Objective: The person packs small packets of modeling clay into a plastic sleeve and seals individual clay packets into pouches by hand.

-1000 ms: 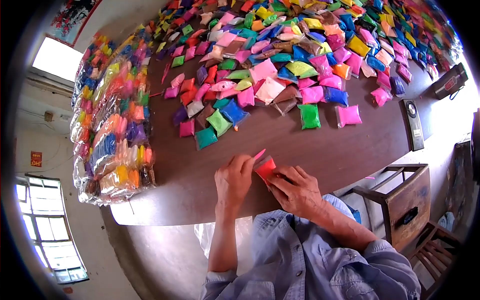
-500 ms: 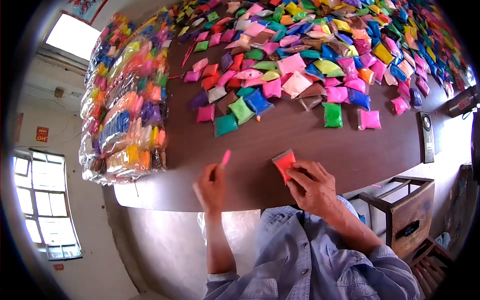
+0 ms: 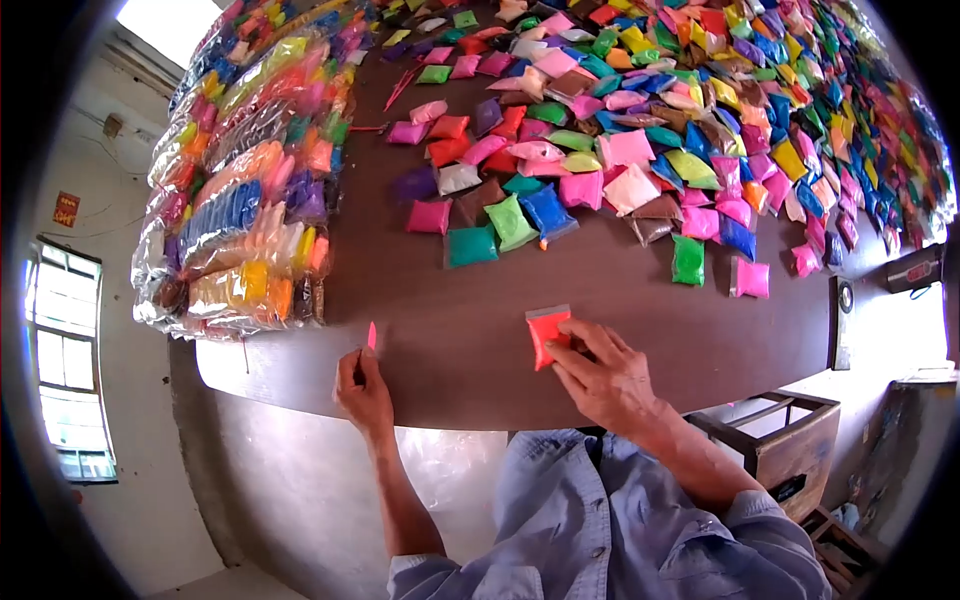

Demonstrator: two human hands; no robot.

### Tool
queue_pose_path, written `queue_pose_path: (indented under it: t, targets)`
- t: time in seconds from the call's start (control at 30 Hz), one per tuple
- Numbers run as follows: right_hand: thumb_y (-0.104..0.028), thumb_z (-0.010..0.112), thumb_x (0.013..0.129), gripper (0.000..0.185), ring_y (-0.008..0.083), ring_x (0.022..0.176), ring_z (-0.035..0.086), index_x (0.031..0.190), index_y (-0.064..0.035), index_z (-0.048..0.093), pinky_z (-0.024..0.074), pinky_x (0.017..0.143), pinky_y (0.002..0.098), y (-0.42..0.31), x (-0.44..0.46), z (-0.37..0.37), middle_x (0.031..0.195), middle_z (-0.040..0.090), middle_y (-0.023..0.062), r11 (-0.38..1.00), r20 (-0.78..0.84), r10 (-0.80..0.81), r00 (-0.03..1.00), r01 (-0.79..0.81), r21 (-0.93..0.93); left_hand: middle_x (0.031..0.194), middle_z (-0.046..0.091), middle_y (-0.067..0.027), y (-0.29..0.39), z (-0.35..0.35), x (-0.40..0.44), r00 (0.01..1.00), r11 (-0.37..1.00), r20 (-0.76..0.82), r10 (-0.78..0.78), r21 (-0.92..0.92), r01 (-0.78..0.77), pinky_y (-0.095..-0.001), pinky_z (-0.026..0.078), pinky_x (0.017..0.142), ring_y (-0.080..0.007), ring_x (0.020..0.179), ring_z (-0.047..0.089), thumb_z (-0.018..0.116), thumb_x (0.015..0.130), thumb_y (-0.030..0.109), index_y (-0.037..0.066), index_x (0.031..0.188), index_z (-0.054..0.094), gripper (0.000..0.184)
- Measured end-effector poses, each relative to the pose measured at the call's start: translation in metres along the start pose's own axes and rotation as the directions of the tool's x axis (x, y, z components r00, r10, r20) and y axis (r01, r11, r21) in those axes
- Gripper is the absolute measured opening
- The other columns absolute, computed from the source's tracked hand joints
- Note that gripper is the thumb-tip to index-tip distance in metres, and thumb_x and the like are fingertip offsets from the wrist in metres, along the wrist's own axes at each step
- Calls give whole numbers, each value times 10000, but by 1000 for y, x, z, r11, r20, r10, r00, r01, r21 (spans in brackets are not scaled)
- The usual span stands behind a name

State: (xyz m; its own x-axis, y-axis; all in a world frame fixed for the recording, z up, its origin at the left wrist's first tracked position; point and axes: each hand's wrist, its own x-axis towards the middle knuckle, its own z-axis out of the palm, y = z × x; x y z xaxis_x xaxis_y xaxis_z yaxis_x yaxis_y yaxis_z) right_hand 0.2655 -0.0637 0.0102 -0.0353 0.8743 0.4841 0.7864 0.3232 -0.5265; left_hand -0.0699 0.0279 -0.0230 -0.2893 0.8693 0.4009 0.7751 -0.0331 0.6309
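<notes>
Near the table's front edge, my left hand (image 3: pixel 363 390) pinches a small pink pointed stick (image 3: pixel 372 335) that sticks up from the fingertips. Well to its right, my right hand (image 3: pixel 607 375) grips the right side of a red packet (image 3: pixel 543 336) between thumb and fingers. The packet is clear plastic with a see-through strip at its top, and it is held over the brown table. Beyond the hands lie a teal packet (image 3: pixel 470 247), a light green packet (image 3: pixel 511 223) and a bright green packet (image 3: pixel 688 260).
A large heap of coloured packets (image 3: pixel 627 149) covers the table's far side. Stacked clear bags of coloured packets (image 3: pixel 250 200) stand at the left. A dark case (image 3: pixel 915 268) and a long black-and-silver object (image 3: pixel 842 325) lie at the right. A wooden stool (image 3: pixel 785 450) stands below.
My hands have moved apart; the left went far left with the pink stick, while the right kept the red packet. The camera view has shifted too.
</notes>
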Motion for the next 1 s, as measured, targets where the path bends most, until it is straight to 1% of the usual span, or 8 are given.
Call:
queue_pose_path:
  t: [0.1, 0.2, 0.33, 0.73, 0.8, 0.83, 0.93, 1.0]
  targets:
    - [-125, 814, 829, 277, 264, 957, 704, 1097, -150, 752, 608, 724, 376, -13, 18, 21, 1237, 631, 39, 999, 70, 15, 997, -18, 42, 836, 706, -86, 1, -2, 0, 1000, 1000, 10, -12, -26, 13, -318, 523, 679, -169, 715, 629, 718, 1004, 134, 4, 986, 723, 131]
    - [-140, 806, 839, 245, 261, 951, 707, 1074, -156, 738, 605, 707, 380, -21, 31, 43, 1242, 630, 30, 999, 89, 0, 996, -4, 43, 832, 704, -84, 3, -3, 0, 1000, 999, -1, -1, -35, 1, -314, 520, 673, -168, 712, 629, 721, 1002, 125, 3, 975, 714, 125]
    - [-134, 795, 846, 242, 259, 931, 710, 1073, -171, 720, 604, 670, 371, -27, 46, 65, 1235, 628, 29, 996, 32, -27, 999, 24, 83, 831, 706, -82, 2, -3, 0, 999, 997, 5, -33, -69, 33, -312, 515, 664, -165, 703, 624, 724, 1001, 121, 1, 964, 705, 126]
    - [-183, 826, 830, 314, 262, 907, 716, 1124, -163, 717, 609, 675, 362, -28, 54, 75, 1213, 619, 46, 993, -65, -47, 997, 54, 104, 794, 667, -74, 1, -2, -1, 999, 999, -30, -16, -35, 15, -320, 489, 641, -169, 677, 585, 710, 1001, 128, 16, 970, 707, 117]
    - [-186, 775, 887, 283, 289, 953, 713, 1146, -139, 670, 617, 681, 383, -29, 53, 72, 1261, 590, 56, 986, -60, -31, 998, 41, 162, 799, 669, -79, -2, -2, -2, 1000, 1000, -23, -4, -31, 3, -325, 492, 645, -173, 688, 588, 706, 1006, 135, 13, 978, 707, 126]
    - [-171, 837, 824, 327, 253, 900, 716, 1123, -130, 711, 608, 676, 360, -30, 53, 71, 1204, 620, 63, 981, -75, -8, 997, 22, 195, 806, 674, -82, -3, -1, -2, 999, 999, -32, 2, -32, -3, -330, 495, 648, -175, 693, 591, 702, 1010, 139, 12, 980, 706, 131]
    - [-157, 838, 826, 323, 254, 897, 717, 1121, -128, 711, 608, 678, 360, -31, 54, 66, 1187, 627, 64, 967, -109, 23, 994, 5, 255, 835, 693, -86, -6, -1, -1, 1000, 1000, -22, 18, -16, -18, -338, 503, 657, -186, 714, 604, 691, 1020, 146, 12, 978, 703, 141]
    - [-136, 829, 832, 318, 264, 895, 717, 1126, -121, 708, 611, 689, 370, -28, 53, 59, 1168, 645, 69, 969, -169, -6, 986, 47, 242, 857, 705, -86, -4, -2, -1, 1000, 1000, -2, -28, 4, 28, -337, 511, 668, -193, 731, 616, 684, 1024, 150, 13, 981, 706, 145]
